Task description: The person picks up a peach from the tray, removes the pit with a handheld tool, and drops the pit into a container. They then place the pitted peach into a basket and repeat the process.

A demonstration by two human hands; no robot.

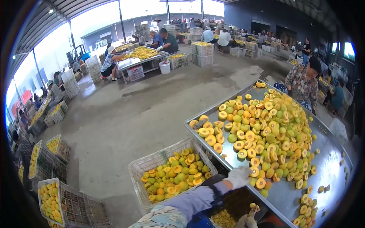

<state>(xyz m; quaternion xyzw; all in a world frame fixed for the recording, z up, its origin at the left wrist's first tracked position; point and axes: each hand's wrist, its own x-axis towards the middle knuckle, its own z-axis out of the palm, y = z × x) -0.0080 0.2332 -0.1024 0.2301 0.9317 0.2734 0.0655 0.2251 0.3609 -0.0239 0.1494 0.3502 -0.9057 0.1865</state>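
My left hand (239, 177), in a whitish glove, reaches over the near edge of a metal table (327, 152). Its fingers are stretched toward the halved yellow peaches (260, 183) and appear to touch the edge of the pile. Low in the view, my right hand (248, 220), also gloved, is partly cut off by the frame. Its fingers are closed around a small yellowish-brown thing (254, 207) too unclear to name. Beneath the hands, a container holds small yellow-brown pieces (223, 219). A plastic crate (142, 161) with peach halves stands beside my left forearm.
Across the table stands a person in a patterned shirt (300, 81). Stacked crates (70, 203) of peaches stand at the lower left. Farther off, people work around another metal table (125, 64) beside a white bucket (164, 67). The concrete floor (125, 114) has wet patches.
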